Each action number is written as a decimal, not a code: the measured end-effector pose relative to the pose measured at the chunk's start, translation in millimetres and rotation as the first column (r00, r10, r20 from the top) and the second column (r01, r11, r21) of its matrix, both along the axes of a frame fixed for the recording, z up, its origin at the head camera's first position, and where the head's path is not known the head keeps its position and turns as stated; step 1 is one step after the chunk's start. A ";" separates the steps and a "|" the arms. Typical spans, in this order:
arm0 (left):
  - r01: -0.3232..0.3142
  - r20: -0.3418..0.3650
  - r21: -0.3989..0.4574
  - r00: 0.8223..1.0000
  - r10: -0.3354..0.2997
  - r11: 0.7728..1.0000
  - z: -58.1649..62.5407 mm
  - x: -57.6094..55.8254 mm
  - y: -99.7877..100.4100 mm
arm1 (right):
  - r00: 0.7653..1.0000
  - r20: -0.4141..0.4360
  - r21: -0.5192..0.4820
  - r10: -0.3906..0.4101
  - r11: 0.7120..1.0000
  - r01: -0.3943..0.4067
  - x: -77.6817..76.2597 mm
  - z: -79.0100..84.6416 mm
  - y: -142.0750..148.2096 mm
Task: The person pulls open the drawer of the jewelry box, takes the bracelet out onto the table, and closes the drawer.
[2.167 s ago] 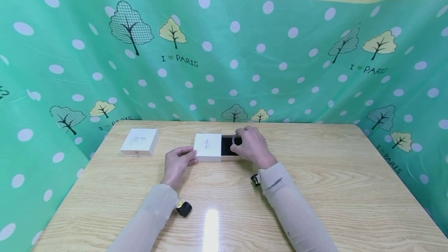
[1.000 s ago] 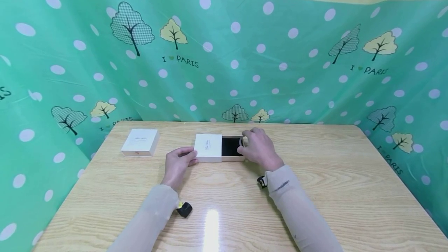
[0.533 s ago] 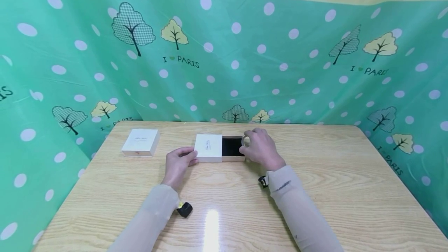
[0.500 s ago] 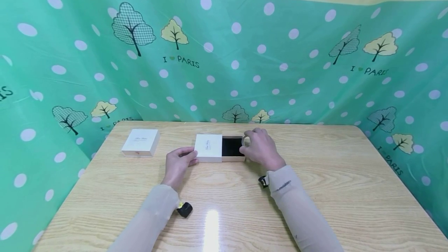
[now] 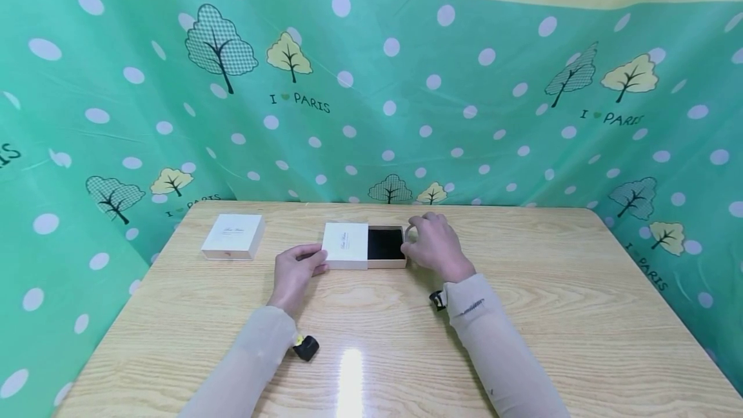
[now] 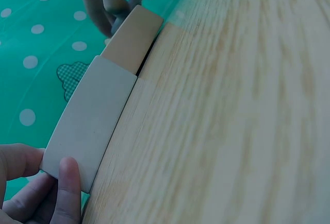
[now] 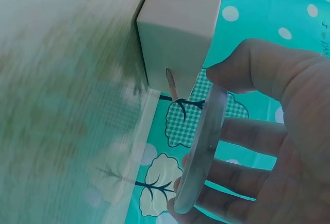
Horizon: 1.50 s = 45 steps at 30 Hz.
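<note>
A white gift box sleeve (image 5: 345, 245) with small print on top lies on the table, its drawer (image 5: 387, 264) slid out to the right. Black lining (image 5: 385, 244) shows inside the drawer. My left hand (image 5: 296, 271) grips the sleeve's left end, with thumb (image 6: 69, 185) and fingers at its corner. At the drawer's right end, my right hand (image 5: 434, 249) holds a pale, smooth bangle (image 7: 202, 147) upright between thumb and fingers. A small pull ribbon (image 7: 172, 84) sticks out of the drawer's end face in the right wrist view, close beside the bangle.
A second white box (image 5: 233, 236), closed, stands on the wooden table (image 5: 551, 302) to the left. Behind the table's far edge hangs a green dotted curtain (image 5: 493, 128). A light reflection shows on the tabletop near the front.
My right hand has moved right with the bangle, from over the drawer to its right end. More black lining is visible. My left hand and the box stay put.
</note>
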<state>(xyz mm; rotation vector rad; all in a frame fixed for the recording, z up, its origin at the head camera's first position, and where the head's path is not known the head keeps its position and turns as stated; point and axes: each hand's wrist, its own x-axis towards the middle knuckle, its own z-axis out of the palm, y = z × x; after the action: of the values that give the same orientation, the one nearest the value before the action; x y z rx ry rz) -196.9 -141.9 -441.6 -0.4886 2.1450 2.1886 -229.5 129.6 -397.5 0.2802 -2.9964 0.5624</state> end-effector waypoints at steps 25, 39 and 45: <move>0.002 0.000 0.006 1.000 -0.002 1.000 0.1 -0.8 -0.3 | 0.997 0.071 0.023 -0.025 0.999 0.024 1.3 -0.5 3.1; 0.006 0.000 -0.008 1.000 -0.006 1.000 -0.3 0.5 -0.7 | 0.992 0.116 0.015 -0.056 0.998 0.055 0.8 -3.4 5.0; 0.002 0.000 -0.007 1.000 -0.002 1.000 0.1 0.7 0.2 | 0.989 0.142 0.000 -0.029 1.000 0.029 -0.1 -5.5 5.7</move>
<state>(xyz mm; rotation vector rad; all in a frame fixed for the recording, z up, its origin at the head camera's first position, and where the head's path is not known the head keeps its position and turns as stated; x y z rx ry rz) -196.2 -141.6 -441.5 -0.4860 2.1528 2.1811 -229.6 135.3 -403.0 0.2044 -3.1309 0.6070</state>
